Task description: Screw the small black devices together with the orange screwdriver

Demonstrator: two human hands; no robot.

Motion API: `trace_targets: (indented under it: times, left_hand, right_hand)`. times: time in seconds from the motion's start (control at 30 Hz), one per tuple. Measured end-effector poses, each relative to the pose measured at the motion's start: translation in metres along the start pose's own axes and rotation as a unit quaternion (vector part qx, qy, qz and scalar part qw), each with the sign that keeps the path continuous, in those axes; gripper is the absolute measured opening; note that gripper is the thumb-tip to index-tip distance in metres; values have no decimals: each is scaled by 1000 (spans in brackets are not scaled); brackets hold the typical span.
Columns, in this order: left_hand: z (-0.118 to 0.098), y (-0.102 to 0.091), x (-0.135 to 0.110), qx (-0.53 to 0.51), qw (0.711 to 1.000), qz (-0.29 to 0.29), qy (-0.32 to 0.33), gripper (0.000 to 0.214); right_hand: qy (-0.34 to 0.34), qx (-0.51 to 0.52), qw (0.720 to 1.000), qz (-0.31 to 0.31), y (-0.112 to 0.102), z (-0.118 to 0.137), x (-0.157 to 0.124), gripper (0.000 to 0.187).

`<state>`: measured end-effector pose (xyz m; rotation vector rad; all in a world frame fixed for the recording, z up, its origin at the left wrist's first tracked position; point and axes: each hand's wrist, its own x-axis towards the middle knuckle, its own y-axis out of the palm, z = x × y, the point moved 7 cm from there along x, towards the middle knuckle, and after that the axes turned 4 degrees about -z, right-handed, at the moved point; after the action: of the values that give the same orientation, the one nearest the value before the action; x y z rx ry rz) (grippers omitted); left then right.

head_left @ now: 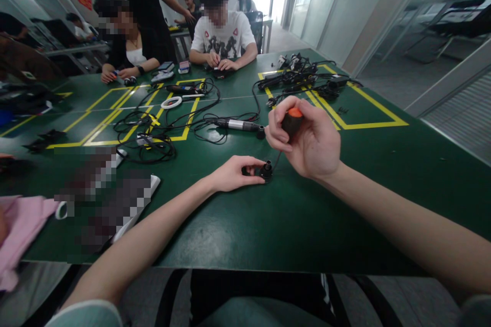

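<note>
My right hand [307,140] grips a screwdriver [292,118] with a black handle and an orange cap, held upright. Its thin shaft slants down to a small black part [265,170] on the green table [291,219]. My left hand [233,173] pinches that black part between thumb and fingers and holds it against the table top. Both forearms reach in from the near edge.
A silver-and-black tool [236,124] with tangled black cables [153,133] lies behind my hands. A white ring [171,102] and more black cables and parts [303,79] sit farther back, inside yellow tape lines. Two people sit across the table. Pink cloth [19,235] lies at the left.
</note>
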<state>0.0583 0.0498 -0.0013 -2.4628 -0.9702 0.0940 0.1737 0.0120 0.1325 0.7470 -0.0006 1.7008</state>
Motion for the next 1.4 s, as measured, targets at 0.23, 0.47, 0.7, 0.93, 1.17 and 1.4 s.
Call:
trace_targets:
  times: [0.23,0.47,0.7,0.93,1.17,1.4]
  left_hand:
    - [1,0,0,8,1000,3,-12,47]
    - [0,0,0,11,1000,1,-23,46]
    - [-1,-1,-1,0,1000,-1,-12,43]
    - [1,0,0,1,1000,6,-14,43]
    - [3,1,0,10,1000,9,-18,45]
    - [-3,2,0,-5,1000,18,17,40]
  right_hand:
    - [10,-23,999,-26,-1,0,-1,38]
    - [26,-35,999,-26,-1,-2,1,52]
    - [14,5,1000,-8,1,-1,-1,38]
    - [26,-18,999,-15,0,-2,1,59]
    - [20,-21,999,-27,-2,-1,-2,44]
    - [29,-27,999,-15,1,-1,1,58]
